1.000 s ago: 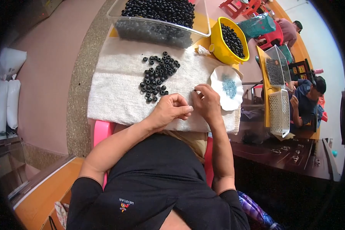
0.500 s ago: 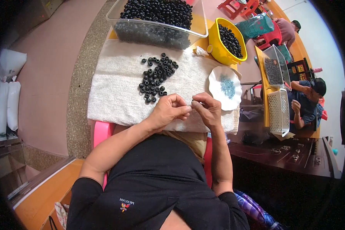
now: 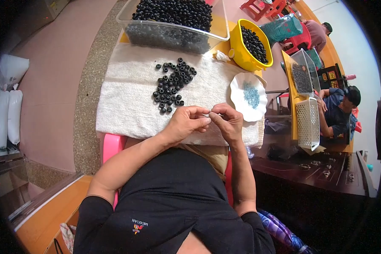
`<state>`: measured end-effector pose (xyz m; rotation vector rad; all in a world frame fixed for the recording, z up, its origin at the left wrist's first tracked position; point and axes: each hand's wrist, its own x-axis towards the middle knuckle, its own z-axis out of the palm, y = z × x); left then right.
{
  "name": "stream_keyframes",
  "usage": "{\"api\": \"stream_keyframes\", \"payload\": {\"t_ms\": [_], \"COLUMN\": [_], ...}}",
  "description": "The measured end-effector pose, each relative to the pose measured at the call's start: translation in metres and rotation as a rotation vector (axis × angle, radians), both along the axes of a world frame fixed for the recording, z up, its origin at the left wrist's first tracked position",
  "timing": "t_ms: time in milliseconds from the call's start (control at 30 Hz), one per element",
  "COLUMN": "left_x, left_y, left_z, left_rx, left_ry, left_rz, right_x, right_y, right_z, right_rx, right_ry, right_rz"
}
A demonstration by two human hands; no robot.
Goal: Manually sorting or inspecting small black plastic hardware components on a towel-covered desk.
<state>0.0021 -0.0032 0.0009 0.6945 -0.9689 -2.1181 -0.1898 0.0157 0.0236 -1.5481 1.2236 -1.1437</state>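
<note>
Both hands meet over the near edge of a white towel (image 3: 127, 97). My left hand (image 3: 185, 122) is closed in a pinch, its thumb and forefinger tips touching those of the other hand. My right hand (image 3: 227, 120) pinches at the same spot; whatever lies between the fingertips is too small and hidden to make out. Just beyond my left hand, a loose group of small black ring-like pieces (image 3: 173, 84) with holes lies on the towel. A white scalloped dish (image 3: 237, 95) holding tiny pale-blue clear pieces (image 3: 251, 95) stands beyond my right hand.
At the towel's far side stand a clear plastic bin (image 3: 173, 40) and a yellow tub (image 3: 237, 53), both full of black pieces. A crumpled white tissue (image 3: 221, 56) lies near the tub. At right, a person (image 3: 340, 106) sits by a white perforated basket (image 3: 307, 125).
My right hand has shifted very slightly left, and the fingertips remain together. At right, the seated person's raised hand has come down toward the bin.
</note>
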Motion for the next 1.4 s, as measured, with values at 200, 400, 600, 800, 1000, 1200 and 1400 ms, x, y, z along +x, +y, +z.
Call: {"api": "stream_keyframes", "payload": {"t_ms": [200,400,600,800,1000,1200,1400], "left_x": [-0.001,-0.001,-0.001,-0.001,0.0,-0.001,-0.002], "left_y": [0.0,0.001,0.0,0.001,0.002,0.002,0.003], "left_z": [-0.003,-0.001,-0.002,0.0,0.002,0.001,0.003], "left_rx": [-0.024,-0.041,-0.058,-0.076,-0.099,-0.134,-0.086], "left_ry": [0.014,0.007,0.042,0.009,-0.007,-0.014,-0.006], "left_rz": [-0.007,-0.002,-0.004,0.001,-0.003,-0.001,0.033], "right_x": [0.003,-0.001,-0.004,-0.012,-0.015,-0.01,-0.008], "right_y": [0.001,0.003,0.004,0.0,-0.001,-0.001,0.006], "right_z": [0.004,0.009,0.015,0.01,0.011,0.016,0.014], "right_rx": [0.029,0.116,0.349,0.342,0.434,0.459,0.259], "right_ry": [-0.073,-0.156,-0.249,-0.244,-0.284,-0.249,-0.058], "right_rz": [-0.011,0.009,0.006,0.111,0.145,0.128,0.104]}}
